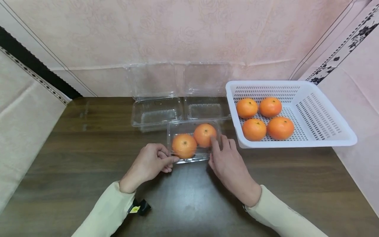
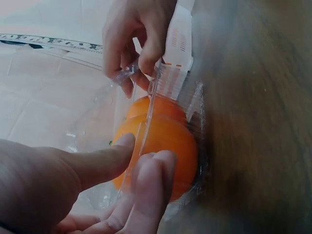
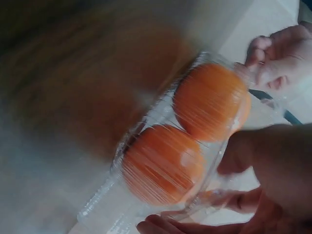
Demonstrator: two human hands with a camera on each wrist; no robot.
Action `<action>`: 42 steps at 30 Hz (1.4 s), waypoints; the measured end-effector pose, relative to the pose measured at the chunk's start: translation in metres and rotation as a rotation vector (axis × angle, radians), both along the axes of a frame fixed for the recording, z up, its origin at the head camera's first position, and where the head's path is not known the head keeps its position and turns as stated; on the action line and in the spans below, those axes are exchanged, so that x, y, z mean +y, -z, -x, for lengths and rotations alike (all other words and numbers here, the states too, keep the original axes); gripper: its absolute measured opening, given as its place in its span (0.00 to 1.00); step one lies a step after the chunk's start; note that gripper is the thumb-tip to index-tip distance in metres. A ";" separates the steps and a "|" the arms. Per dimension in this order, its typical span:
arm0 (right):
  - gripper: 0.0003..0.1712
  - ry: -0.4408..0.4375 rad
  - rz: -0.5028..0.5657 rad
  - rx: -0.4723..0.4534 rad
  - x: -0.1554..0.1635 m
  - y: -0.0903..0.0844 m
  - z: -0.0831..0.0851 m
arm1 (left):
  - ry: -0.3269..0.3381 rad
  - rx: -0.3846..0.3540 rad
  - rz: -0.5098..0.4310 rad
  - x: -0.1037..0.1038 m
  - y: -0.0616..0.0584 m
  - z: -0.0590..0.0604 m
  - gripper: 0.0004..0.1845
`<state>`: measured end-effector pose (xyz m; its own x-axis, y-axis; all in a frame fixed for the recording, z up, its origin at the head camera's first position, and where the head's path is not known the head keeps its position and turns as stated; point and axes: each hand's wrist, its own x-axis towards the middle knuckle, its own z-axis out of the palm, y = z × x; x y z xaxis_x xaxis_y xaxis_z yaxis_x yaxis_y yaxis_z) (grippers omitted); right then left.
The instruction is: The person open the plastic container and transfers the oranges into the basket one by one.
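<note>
At centre of the head view, on the dark wooden table (image 1: 74, 158): clear plastic clamshell box (image 1: 193, 157) with two oranges (image 1: 184, 145) inside, side by side. Left hand (image 1: 149, 164) at the box's lower left corner, thumb and curled fingers pinching the clear rim; same pinch seen close up in the left wrist view, thumb (image 2: 105, 161) above the plastic edge and fingers below. Right hand (image 1: 226, 161) at the box's right edge, forefinger up against the lid by the right-hand orange, remaining fingers bent along the side; in the right wrist view, thumb over the lid and fingers under the box, clamped on it. Just above centre, two empty clear clamshells (image 1: 157, 112) standing open, lids leaning against the pink backdrop. Right of centre, white perforated basket (image 1: 322, 108) with four more oranges (image 1: 254, 129), close beside the held box.
</note>
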<state>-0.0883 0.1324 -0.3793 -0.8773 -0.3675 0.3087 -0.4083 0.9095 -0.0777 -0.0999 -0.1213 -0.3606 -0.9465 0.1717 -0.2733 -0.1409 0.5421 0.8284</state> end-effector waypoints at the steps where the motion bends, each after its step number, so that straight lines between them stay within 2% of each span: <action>1: 0.34 0.007 -0.011 -0.001 0.000 0.000 0.000 | -0.006 -0.013 -0.005 0.000 0.000 0.000 0.11; 7: 0.34 0.030 0.027 -0.039 0.004 -0.008 -0.001 | -0.039 -0.025 -0.038 0.001 -0.003 0.000 0.12; 12: 0.40 0.002 0.164 -0.060 0.013 -0.025 0.001 | -0.026 -0.039 -0.074 -0.001 -0.003 0.001 0.14; 16: 0.44 -0.023 0.296 -0.010 0.019 -0.041 0.008 | -0.009 -0.052 -0.144 -0.005 -0.002 0.003 0.13; 19: 0.44 -0.036 0.322 0.045 0.022 -0.051 0.017 | -0.006 -0.071 -0.197 -0.008 0.000 0.004 0.12; 22: 0.46 -0.033 0.298 0.023 0.024 -0.058 0.024 | -0.021 -0.104 -0.249 -0.010 0.002 0.005 0.11; 27: 0.52 -0.020 0.230 -0.117 0.027 -0.072 0.034 | -0.038 -0.153 -0.301 -0.010 0.004 0.006 0.13; 30: 0.49 -0.021 0.184 -0.209 0.027 -0.082 0.040 | -0.044 -0.174 -0.313 -0.009 0.007 0.007 0.13; 33: 0.39 -0.044 0.115 -0.270 0.026 -0.093 0.045 | -0.056 -0.197 -0.312 -0.008 0.008 0.008 0.13; 37: 0.31 -0.147 -0.003 -0.291 0.025 -0.107 0.053 | -0.052 -0.211 -0.323 -0.008 0.009 0.009 0.14; 42: 0.28 -0.321 -0.142 -0.335 0.020 -0.127 0.062 | -0.019 -0.222 -0.358 -0.012 0.008 0.009 0.15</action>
